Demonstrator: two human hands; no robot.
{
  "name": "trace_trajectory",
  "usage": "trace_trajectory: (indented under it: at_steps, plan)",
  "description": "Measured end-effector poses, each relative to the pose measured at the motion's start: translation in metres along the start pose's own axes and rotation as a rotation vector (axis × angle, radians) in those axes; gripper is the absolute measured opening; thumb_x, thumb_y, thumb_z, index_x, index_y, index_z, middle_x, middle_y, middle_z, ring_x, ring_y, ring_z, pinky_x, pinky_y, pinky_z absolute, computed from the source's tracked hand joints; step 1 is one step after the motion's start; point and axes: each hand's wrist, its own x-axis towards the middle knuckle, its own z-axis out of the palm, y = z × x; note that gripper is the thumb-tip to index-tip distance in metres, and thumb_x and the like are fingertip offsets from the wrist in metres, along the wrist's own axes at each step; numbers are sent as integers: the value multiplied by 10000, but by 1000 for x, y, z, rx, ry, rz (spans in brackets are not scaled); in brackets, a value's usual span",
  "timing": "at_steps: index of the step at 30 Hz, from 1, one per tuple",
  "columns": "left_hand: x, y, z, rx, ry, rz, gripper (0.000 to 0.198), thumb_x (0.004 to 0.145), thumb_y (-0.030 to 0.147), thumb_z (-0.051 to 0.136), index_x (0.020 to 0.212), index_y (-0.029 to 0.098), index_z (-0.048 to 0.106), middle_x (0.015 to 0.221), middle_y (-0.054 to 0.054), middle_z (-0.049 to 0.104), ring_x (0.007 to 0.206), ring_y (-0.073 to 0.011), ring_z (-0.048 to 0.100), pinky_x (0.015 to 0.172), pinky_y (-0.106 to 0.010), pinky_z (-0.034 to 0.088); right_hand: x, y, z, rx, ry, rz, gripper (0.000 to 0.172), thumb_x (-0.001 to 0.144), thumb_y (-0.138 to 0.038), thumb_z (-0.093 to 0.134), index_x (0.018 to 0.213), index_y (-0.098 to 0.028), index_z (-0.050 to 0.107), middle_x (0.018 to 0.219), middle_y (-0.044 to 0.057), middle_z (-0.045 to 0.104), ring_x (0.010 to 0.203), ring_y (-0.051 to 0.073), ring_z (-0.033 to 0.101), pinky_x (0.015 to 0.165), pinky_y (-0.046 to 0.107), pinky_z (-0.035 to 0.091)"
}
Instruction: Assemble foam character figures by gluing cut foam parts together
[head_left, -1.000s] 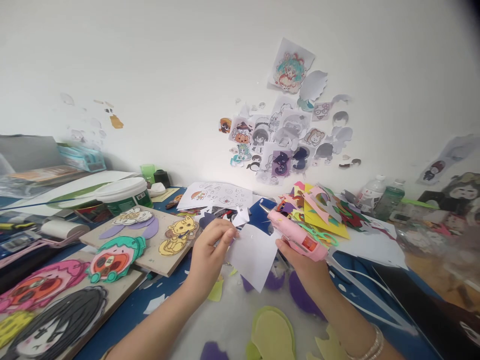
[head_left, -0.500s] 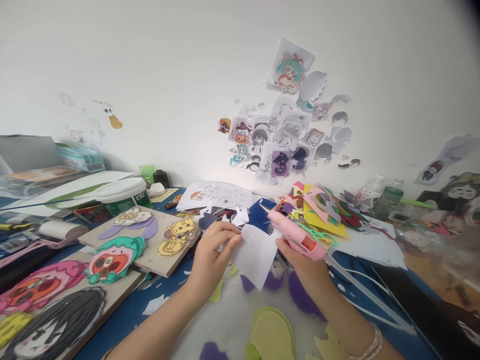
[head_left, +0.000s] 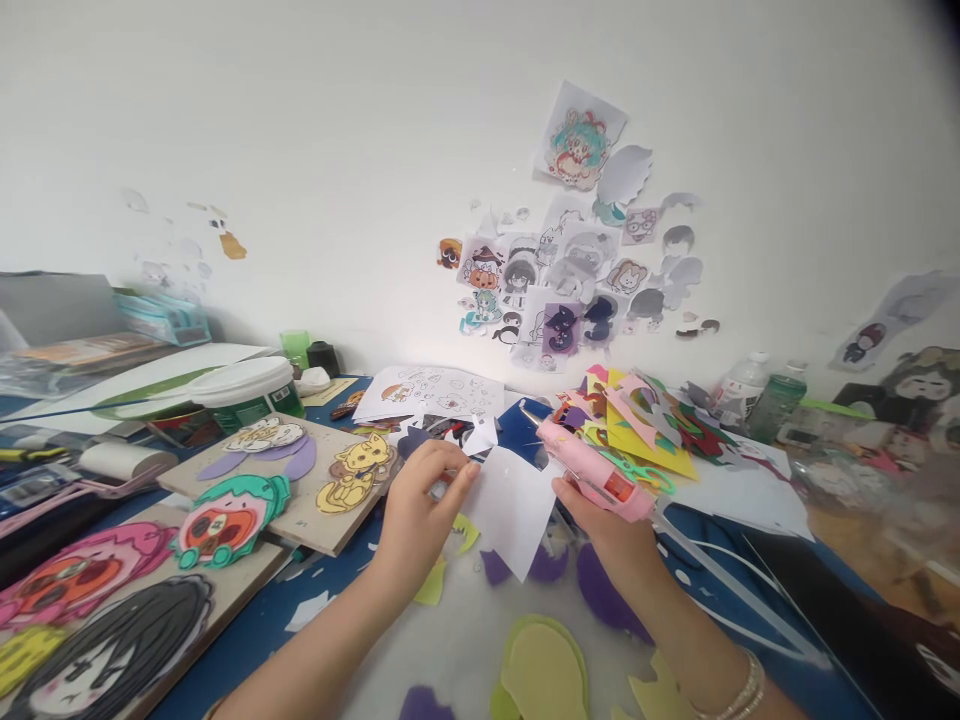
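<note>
- We had our right hand (head_left: pixel 609 522) clamped around the pink glue gun (head_left: pixel 589 465).
- We couldn't tell whether our left hand (head_left: pixel 421 500) gripped the white paper (head_left: pixel 514 515).
- The white paper was between our hands.

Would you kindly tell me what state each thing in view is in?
Paper: unfolded, tilted
Left hand: half curled, at the paper's left edge
Glue gun: nozzle pointing forward and left
Right hand: closed around the glue gun
Tub: upright, lidded
White bottle: upright
Green bottle: upright
Scissors: partly hidden, open or shut unclear
</note>
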Motion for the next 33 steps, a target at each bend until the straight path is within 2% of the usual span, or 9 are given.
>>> trace_trajectory:
  at_steps: [3,6,9,11,16,21,26,30,33]
  plan:
    - [1,-4,2,-46,10,-143,114,789,301,511,827,216,577,863,-39,614,814,-182,576,699,-292,489,0,1,1,47,4,59,182,638,-350,579,740,-209,629,699,33,660,689,214,614,644,320,488]
    - [3,-8,4,-79,-54,-278,282,791,361,493,1018,222,588,944,-56,656,840,-207,605,707,-318,488,1,3,2,91,35,97,199,606,-362,610,714,-196,626,699,41,661,702,221,618,657,328,490]
    - [4,-9,6,-68,-198,-308,281,786,390,483,922,214,654,939,-59,685,827,-226,609,695,-321,469,1,6,3,103,40,150,237,590,-393,625,709,-189,629,700,51,662,687,233,617,615,340,489]
    - [5,-9,6,-56,-224,-313,266,780,386,482,865,208,661,847,-48,692,759,-212,603,639,-297,453,2,8,4,80,37,224,270,582,-424,629,709,-186,630,691,54,660,665,239,613,573,346,484]
    - [7,-11,-1,-50,-82,-394,288,775,469,487,751,198,582,539,17,580,487,-138,489,450,-225,346,2,17,8,72,60,319,303,567,-465,630,693,-190,628,667,46,652,601,224,601,513,334,477]
    - [12,-17,-8,-50,8,-342,469,813,520,405,473,197,398,417,27,465,453,-119,439,494,-236,371,5,32,11,63,76,275,281,563,-470,647,647,-201,642,582,34,641,517,209,579,449,314,450]
    - [12,-15,-3,-323,-90,-390,286,682,460,624,732,194,532,564,28,582,511,-124,526,512,-235,437,6,29,11,66,73,246,266,577,-458,644,645,-201,632,578,29,634,513,201,571,437,300,433]
    - [10,-13,-2,-329,-124,-427,376,778,527,465,757,170,579,513,2,580,428,-116,477,447,-232,413,7,27,9,78,49,241,255,587,-453,639,633,-203,624,535,12,607,497,200,559,420,291,408]
    - [9,-16,-2,-187,-139,-358,402,783,532,446,762,173,625,638,-38,635,504,-134,507,438,-220,385,8,31,9,89,30,216,259,596,-455,631,639,-200,622,523,5,596,478,188,541,417,285,397]
